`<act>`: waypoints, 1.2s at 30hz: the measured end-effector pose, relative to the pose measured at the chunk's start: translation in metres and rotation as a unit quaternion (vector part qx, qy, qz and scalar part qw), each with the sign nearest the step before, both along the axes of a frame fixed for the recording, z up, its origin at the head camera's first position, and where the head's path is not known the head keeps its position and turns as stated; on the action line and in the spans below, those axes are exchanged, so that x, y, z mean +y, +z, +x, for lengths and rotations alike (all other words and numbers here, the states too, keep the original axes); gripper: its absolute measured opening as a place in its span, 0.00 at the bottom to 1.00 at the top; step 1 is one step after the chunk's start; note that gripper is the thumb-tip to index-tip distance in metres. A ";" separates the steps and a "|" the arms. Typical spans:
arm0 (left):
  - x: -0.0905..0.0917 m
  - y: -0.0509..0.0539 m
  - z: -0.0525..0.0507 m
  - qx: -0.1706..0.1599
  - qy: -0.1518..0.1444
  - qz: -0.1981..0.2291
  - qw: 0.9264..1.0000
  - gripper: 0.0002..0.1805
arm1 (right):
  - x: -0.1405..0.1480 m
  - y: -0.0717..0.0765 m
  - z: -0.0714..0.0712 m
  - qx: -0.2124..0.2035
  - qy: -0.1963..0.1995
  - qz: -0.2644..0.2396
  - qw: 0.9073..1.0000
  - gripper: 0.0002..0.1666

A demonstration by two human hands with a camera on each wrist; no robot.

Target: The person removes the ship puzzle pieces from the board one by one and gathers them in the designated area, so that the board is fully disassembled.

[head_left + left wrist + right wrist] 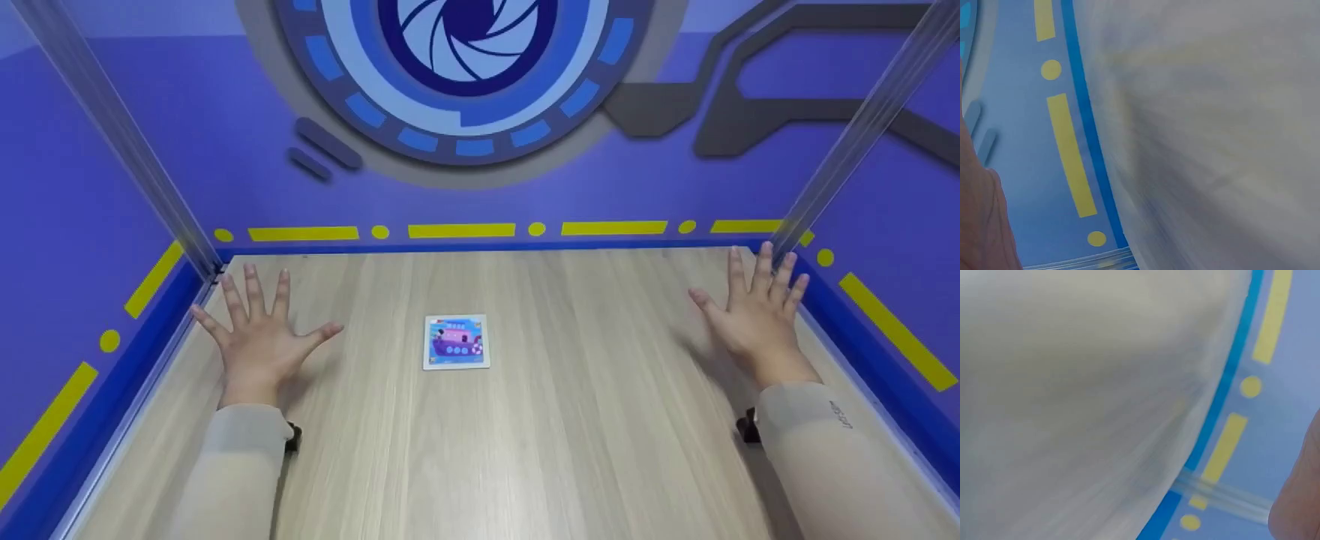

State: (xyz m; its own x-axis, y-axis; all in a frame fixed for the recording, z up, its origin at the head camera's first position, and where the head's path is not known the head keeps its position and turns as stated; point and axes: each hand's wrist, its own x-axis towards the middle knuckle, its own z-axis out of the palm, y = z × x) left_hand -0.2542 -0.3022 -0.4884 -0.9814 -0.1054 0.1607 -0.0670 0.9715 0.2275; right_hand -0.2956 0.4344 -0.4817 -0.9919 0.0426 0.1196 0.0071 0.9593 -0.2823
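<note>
A square picture tile (456, 342) with a white border lies on the wooden table (570, 420), a little left of the middle; its print shows a pink and purple ship on blue. Left of it, my left hand (262, 345) is spread wide, back up, apart from the tile. Far to the right, my right hand (754, 322) is spread in the same way near the table's right edge. Neither hand holds anything. The left wrist view shows only part of the left hand (982, 219) at its edge; the right wrist view shows part of the right hand (1300, 495).
A blue-purple back wall (465, 202) with yellow marks and side walls enclose the table. Clear upright posts (127, 142) stand at the back corners. A small black piece shows at each sleeve cuff (251, 427). Whitish blur covers much of both wrist views.
</note>
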 end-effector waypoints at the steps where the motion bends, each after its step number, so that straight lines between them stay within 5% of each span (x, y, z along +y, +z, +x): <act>1: 0.002 0.001 0.000 0.005 0.001 -0.001 1.000 0.73 | -0.004 0.001 0.000 0.007 0.003 0.000 1.000 0.63; 9: 0.019 0.012 0.003 0.063 0.009 0.009 0.998 0.74 | -0.029 0.013 -0.004 0.053 0.018 -0.003 0.998 0.63; 17: 0.042 0.013 0.011 0.089 0.013 0.046 0.995 0.74 | -0.057 0.010 -0.002 0.086 0.031 -0.007 0.996 0.62; 27: 0.068 0.027 0.005 0.155 -0.050 0.103 0.981 0.72 | -0.106 0.021 0.002 0.149 0.020 -0.033 0.988 0.65; 36: 0.073 0.031 0.004 0.159 -0.081 0.162 0.970 0.64 | -0.155 0.030 -0.006 0.253 0.038 -0.129 0.958 0.59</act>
State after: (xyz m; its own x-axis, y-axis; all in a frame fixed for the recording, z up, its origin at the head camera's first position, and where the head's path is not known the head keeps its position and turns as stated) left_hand -0.2504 -0.2294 -0.4571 -0.8957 -0.0493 0.4420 0.2045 0.8369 0.5077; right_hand -0.3014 0.2799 -0.4516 -0.8116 0.0663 0.5804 -0.2597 0.8490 -0.4601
